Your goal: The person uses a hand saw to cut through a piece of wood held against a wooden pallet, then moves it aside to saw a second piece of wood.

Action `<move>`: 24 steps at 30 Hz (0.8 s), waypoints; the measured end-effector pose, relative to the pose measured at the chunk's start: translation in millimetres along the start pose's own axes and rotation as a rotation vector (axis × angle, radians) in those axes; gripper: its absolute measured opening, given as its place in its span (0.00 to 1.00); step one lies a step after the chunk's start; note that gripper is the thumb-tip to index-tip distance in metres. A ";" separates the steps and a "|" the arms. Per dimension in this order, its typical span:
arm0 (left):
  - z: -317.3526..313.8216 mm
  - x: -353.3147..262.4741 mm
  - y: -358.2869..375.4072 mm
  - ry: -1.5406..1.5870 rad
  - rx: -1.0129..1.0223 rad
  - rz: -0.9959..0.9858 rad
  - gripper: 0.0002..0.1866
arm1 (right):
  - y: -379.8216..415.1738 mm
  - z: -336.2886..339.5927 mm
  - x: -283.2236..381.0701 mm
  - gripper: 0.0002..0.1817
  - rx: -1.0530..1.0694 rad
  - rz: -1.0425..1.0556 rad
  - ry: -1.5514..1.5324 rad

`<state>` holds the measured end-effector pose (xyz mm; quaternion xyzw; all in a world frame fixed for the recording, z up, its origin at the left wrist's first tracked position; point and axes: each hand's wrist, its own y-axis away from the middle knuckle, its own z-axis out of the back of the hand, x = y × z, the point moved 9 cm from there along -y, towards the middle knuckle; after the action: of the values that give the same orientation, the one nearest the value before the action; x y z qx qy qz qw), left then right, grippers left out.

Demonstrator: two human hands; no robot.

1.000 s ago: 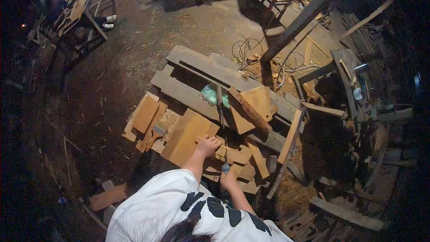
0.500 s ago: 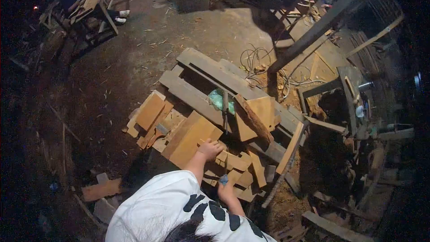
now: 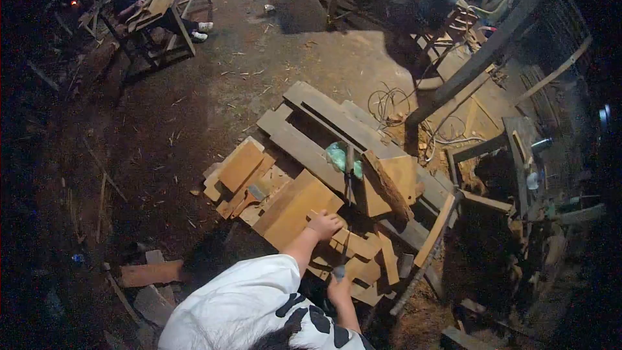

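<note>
On the slatted grey worktop (image 3: 299, 145), the left hand (image 3: 325, 225) curls over a light strip of wood (image 3: 313, 214); the right hand (image 3: 338, 291), nearer the body, grips a tool (image 3: 339, 273) by its handle, the thin shaft pointing away; a broad board (image 3: 291, 210) lies just beside the left hand. Farther back sit a green bag (image 3: 335, 155) and a bark-edged piece (image 3: 389, 188); a dark post (image 3: 473, 68) slants beyond; at upper left a person (image 3: 126, 0) is beside a second worktop (image 3: 164, 0).
</note>
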<state>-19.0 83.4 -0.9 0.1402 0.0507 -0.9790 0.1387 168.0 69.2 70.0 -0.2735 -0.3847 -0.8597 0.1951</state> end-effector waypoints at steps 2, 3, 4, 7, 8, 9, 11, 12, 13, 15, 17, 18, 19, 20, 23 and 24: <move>0.6 0.5 0.5 -0.029 -0.047 -0.002 0.14 | 14.5 -0.6 -17.6 0.14 -0.002 0.027 0.002; 5.2 -0.8 0.4 -0.050 -0.096 -0.007 0.13 | 19.3 1.4 -23.4 0.14 -0.010 0.047 0.010; 5.4 -0.6 0.6 -0.049 -0.096 -0.010 0.13 | 16.9 0.7 -29.7 0.14 0.003 0.033 0.025; 6.7 -2.7 1.0 -0.028 -0.102 -0.025 0.12 | -11.5 -11.2 -25.0 0.14 0.030 0.066 0.008; 7.2 -2.8 1.4 -0.041 -0.116 -0.028 0.11 | -19.1 -8.9 -15.9 0.14 0.024 0.057 0.011; 7.7 -2.8 1.8 -0.054 -0.129 -0.032 0.11 | -26.0 -6.3 5.7 0.14 0.035 -0.029 0.051; 5.4 -4.3 1.8 -0.042 -0.152 -0.054 0.11 | -23.5 -7.0 5.7 0.14 0.042 -0.129 0.087; 7.7 -3.6 2.2 -0.029 -0.171 -0.042 0.11 | -21.5 -8.0 6.6 0.14 0.025 -0.065 0.033; 10.5 -2.6 1.5 -0.020 -0.191 -0.029 0.10 | -19.6 -7.7 8.4 0.14 0.008 0.002 -0.022; 5.4 -1.0 0.1 -0.026 -0.184 -0.032 0.11 | -0.7 -10.2 -5.3 0.14 -0.012 0.109 -0.086; 7.0 -1.3 1.0 -0.017 -0.222 -0.022 0.10 | 13.1 -11.5 -28.9 0.13 -0.060 0.021 0.028; 7.3 -2.1 1.6 -0.015 -0.217 -0.022 0.10 | 12.7 -9.4 -25.1 0.13 -0.091 0.064 0.015; 7.9 -2.3 1.5 -0.026 -0.206 -0.023 0.10 | 5.0 -10.6 -27.1 0.13 -0.087 0.060 0.013; 8.8 -1.8 1.3 -0.038 -0.196 -0.022 0.10 | -9.2 -13.6 -29.1 0.13 -0.069 0.067 0.016; 9.9 -0.9 0.6 -0.002 -0.152 -0.011 0.11 | -29.6 -19.0 -20.0 0.14 -0.081 0.123 0.045; 9.0 -0.7 1.1 -0.003 -0.151 0.003 0.11 | -29.9 -18.0 -18.2 0.14 -0.097 0.121 0.009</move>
<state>-20.4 81.3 7.8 0.1278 0.1241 -0.9724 0.1504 160.0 76.4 32.2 -0.3014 -0.3245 -0.8652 0.2351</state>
